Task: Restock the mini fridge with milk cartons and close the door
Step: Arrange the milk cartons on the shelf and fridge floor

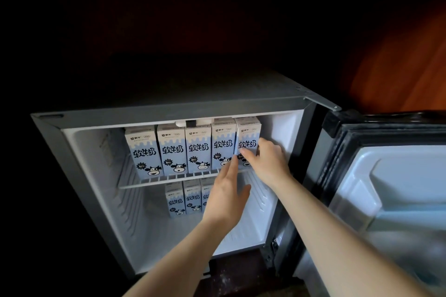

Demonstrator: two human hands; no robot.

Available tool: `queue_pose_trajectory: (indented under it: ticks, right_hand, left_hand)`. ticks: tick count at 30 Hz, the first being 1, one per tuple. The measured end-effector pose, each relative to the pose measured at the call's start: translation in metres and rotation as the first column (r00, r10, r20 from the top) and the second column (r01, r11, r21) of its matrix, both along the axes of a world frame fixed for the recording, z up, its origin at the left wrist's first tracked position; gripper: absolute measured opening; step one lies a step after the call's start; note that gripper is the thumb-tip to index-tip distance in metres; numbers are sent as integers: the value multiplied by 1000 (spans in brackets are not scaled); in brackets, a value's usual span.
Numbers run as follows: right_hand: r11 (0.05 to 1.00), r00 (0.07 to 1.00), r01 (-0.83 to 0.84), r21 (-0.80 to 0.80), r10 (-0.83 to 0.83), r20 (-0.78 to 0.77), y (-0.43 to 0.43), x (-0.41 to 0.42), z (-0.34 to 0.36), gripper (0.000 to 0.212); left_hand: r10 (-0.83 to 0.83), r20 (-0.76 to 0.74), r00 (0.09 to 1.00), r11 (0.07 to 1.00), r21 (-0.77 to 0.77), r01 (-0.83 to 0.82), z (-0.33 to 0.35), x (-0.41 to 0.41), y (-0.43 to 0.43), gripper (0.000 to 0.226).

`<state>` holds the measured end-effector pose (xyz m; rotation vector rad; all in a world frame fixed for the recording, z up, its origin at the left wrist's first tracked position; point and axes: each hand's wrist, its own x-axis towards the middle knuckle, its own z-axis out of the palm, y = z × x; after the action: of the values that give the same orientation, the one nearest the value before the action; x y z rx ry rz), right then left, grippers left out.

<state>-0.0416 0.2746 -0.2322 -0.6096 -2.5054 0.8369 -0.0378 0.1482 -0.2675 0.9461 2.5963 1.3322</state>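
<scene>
Seating the rightmost milk carton (248, 136), I judge: my left hand (226, 198) reaches in, fingers straight and together, tips touching its lower left edge; my right hand (266, 161) grips it, thumb on front, fingers curled round its right side. Carton stands upright, fifth in the upper shelf (135, 184) row. Next: let go, clear both hands, swing the open door (386, 176) shut.

head view | looks forward and down | near open mini fridge (169, 108) | one view only
</scene>
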Motion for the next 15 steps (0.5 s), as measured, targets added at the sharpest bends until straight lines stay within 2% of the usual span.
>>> queue_pose_trajectory:
  ticks: [11, 15]
  right_hand:
    - [998, 993, 43, -38, -47, -106, -3, -10, -22, 13]
    - [996, 989, 43, -72, -53, -139, -5, -10, -27, 13]
  left_hand:
    - [12, -208, 978, 977, -207, -56, -4, -7, -1, 61]
    - [3, -260, 966, 958, -275, -77, -5, -11, -1, 60]
